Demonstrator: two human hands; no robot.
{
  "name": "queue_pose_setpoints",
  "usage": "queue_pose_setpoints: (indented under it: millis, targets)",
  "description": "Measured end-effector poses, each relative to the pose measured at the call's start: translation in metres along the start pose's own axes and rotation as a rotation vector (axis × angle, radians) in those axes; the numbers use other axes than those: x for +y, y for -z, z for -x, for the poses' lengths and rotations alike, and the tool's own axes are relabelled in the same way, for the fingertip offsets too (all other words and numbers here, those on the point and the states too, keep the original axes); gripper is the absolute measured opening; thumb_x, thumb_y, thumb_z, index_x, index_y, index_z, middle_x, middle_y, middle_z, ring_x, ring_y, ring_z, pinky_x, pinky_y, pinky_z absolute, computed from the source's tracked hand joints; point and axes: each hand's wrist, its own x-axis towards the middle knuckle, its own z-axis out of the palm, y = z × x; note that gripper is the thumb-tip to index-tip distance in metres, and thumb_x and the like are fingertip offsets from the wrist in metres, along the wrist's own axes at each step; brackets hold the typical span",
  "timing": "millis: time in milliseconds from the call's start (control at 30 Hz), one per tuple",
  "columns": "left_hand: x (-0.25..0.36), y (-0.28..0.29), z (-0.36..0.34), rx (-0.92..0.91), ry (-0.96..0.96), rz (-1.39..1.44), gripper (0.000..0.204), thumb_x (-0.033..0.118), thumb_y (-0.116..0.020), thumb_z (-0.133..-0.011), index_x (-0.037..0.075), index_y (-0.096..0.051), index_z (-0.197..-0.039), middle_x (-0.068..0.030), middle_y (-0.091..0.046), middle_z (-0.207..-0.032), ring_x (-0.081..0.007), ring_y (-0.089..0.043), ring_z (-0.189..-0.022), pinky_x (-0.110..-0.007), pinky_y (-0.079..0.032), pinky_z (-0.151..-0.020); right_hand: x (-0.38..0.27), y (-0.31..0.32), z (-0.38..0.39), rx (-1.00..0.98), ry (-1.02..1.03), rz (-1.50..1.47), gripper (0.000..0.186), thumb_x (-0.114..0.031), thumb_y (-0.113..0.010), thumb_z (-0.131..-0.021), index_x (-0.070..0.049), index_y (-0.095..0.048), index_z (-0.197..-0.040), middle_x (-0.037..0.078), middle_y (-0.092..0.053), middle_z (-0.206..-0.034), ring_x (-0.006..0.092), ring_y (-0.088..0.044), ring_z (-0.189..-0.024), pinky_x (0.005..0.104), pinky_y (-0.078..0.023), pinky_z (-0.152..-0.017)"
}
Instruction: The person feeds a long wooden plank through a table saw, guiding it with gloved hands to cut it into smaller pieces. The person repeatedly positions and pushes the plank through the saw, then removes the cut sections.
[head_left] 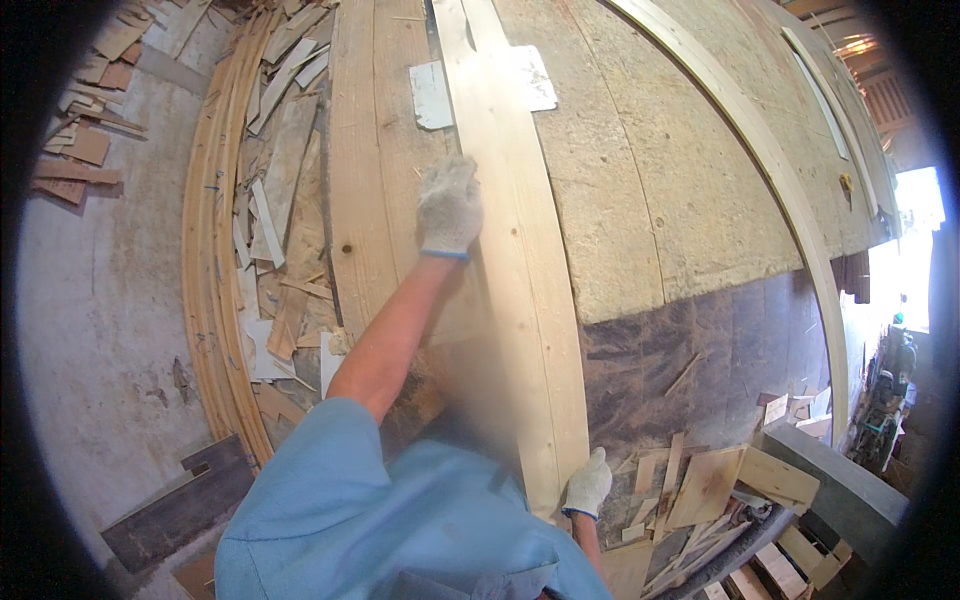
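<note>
A long pale wooden board [525, 260] runs lengthwise away from me over the workbench. My left hand [450, 207], in a white knitted glove with a blue cuff, is closed at the board's left edge, about midway along; its fingertips are partly hidden. At the near end my right hand [588, 483], gloved the same way, holds the board's right edge, with some fingers out of sight below it. A white sheet [433, 96] lies beneath the board farther off and sticks out on both sides.
Wide planks [372, 190] lie left of the board. Beyond them are wood offcuts [290, 200] and long thin strips [205, 260]. A worn tabletop [640, 180] stretches to the right, crossed by another long strip [760, 140]. Scrap wood [705, 485] is heaped at the lower right.
</note>
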Motion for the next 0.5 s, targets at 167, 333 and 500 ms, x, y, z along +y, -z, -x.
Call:
queue_pose_setpoints:
  millis: [167, 333, 500]
  targets:
    - [0.000, -0.001, 0.001, 0.009, 0.024, -0.023, 0.021, 0.011, -0.063, -0.093, 0.008, -0.074, -0.111, -0.0124, -0.072, -0.116, -0.0382, -0.066, -0.107, -0.048, -0.053, -0.097, -0.009, 0.000, -0.009, 0.011, 0.021, 0.006, 0.007, -0.010, -0.060, -0.092, -0.004, -0.062, -0.096, 0.027, -0.071, -0.083, 0.0466, -0.071, -0.081, 0.0563, -0.052, -0.071]
    - [0.000, 0.000, 0.001, -0.018, 0.030, -0.025, 0.022, 0.011, -0.063, -0.093, 0.008, -0.073, -0.113, -0.0122, -0.072, -0.118, -0.0381, -0.066, -0.108, -0.048, -0.053, -0.097, -0.026, 0.010, -0.015, -0.034, 0.068, 0.076, 0.037, -0.025, -0.039, -0.112, 0.003, -0.063, -0.110, 0.028, -0.072, -0.088, 0.0488, -0.069, -0.083, 0.0600, -0.051, -0.073]
    - [0.001, 0.002, 0.001, -0.020, 0.035, -0.020, 0.024, 0.010, -0.063, -0.093, 0.007, -0.073, -0.114, -0.0118, -0.071, -0.117, -0.0385, -0.066, -0.106, -0.048, -0.053, -0.096, -0.037, 0.006, -0.022, 0.027, 0.143, 0.054, 0.031, -0.021, -0.041, -0.110, 0.001, -0.062, -0.107, 0.027, -0.071, -0.088, 0.0485, -0.069, -0.083, 0.0599, -0.052, -0.072]
